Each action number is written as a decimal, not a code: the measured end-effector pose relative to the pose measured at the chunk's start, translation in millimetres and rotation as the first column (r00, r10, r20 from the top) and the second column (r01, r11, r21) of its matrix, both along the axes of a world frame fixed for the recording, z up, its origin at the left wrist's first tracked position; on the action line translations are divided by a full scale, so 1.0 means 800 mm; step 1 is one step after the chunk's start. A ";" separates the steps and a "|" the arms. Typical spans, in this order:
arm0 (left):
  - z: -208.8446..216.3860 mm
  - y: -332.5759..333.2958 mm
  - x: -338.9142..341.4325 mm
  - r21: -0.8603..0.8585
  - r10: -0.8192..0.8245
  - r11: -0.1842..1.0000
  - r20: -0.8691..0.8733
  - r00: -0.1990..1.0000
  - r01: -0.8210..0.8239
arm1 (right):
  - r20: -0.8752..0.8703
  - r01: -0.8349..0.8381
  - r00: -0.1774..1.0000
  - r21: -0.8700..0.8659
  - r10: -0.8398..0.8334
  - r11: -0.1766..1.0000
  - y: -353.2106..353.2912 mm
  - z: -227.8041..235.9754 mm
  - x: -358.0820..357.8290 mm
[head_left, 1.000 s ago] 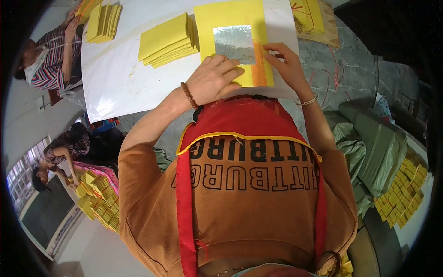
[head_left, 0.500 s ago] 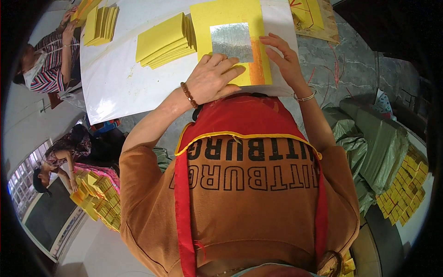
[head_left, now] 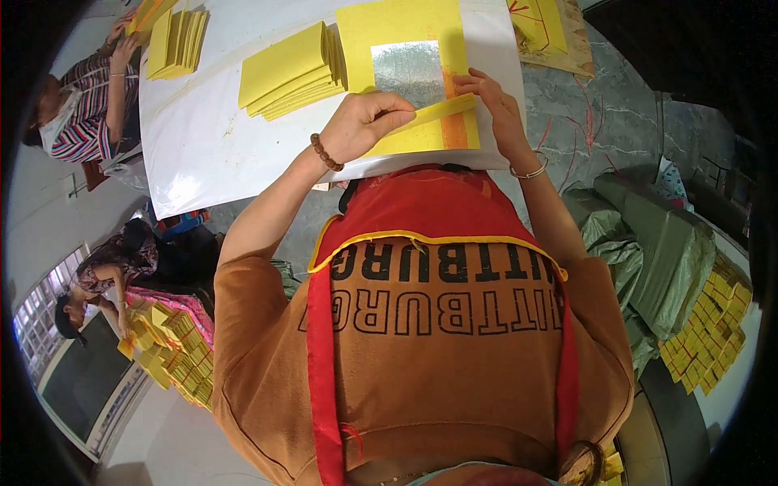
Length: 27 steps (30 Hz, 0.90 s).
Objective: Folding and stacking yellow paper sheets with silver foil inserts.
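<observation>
On the table lies a pile of yellow paper (head_left: 399, 23), its top sheet bearing a silver rectangle and an orange band. My left hand (head_left: 363, 123) is closed in a pinch on the near edge of the yellow paper sheet (head_left: 446, 108), lifted as a narrow strip across the lower part of the silver patch. At the strip's right end is my right hand (head_left: 499, 112), fingers stretched over the paper's right side and somewhat apart. Left of the pile stands a stack of folded yellow papers (head_left: 288, 69).
A white-covered table (head_left: 194, 138) holds another yellow bundle (head_left: 176, 44) at far left, near a person in stripes (head_left: 85, 121). Another person (head_left: 121, 255) bends over yellow bundles (head_left: 182, 348) at left. Green wrapped bales (head_left: 656, 243) and more yellow bundles (head_left: 709, 324) are at right.
My left hand has gone from lying flat on the paper to pinching and raising its near edge. My right hand has shifted slightly down and left, beside the raised strip.
</observation>
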<state>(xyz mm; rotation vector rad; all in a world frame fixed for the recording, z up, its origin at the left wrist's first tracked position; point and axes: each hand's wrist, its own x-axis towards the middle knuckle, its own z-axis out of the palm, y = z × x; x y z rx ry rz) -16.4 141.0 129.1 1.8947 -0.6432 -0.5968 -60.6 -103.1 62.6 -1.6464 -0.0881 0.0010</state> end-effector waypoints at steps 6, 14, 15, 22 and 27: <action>0.005 -0.001 0.003 0.029 0.040 0.999 -0.082 0.996 -0.038 | 0.015 -0.089 0.996 0.142 0.088 0.986 -0.010 -0.004 -0.003; -0.004 -0.001 0.004 0.030 0.079 0.997 -0.220 0.972 -0.074 | 0.007 -0.094 0.995 -0.137 0.096 0.986 0.000 0.014 -0.003; -0.006 -0.001 0.004 -0.008 0.073 0.997 -0.188 0.980 -0.076 | 0.007 -0.095 0.995 -0.138 0.097 0.986 -0.001 0.013 -0.002; 0.015 0.047 0.028 -0.168 -0.286 0.936 0.149 0.946 0.310 | -0.080 -0.083 0.993 0.076 0.089 0.994 -0.001 0.004 0.002; -0.005 0.049 0.022 0.271 -0.172 0.962 0.529 0.831 0.027 | -0.283 0.032 0.959 0.232 0.036 0.972 0.001 0.003 0.005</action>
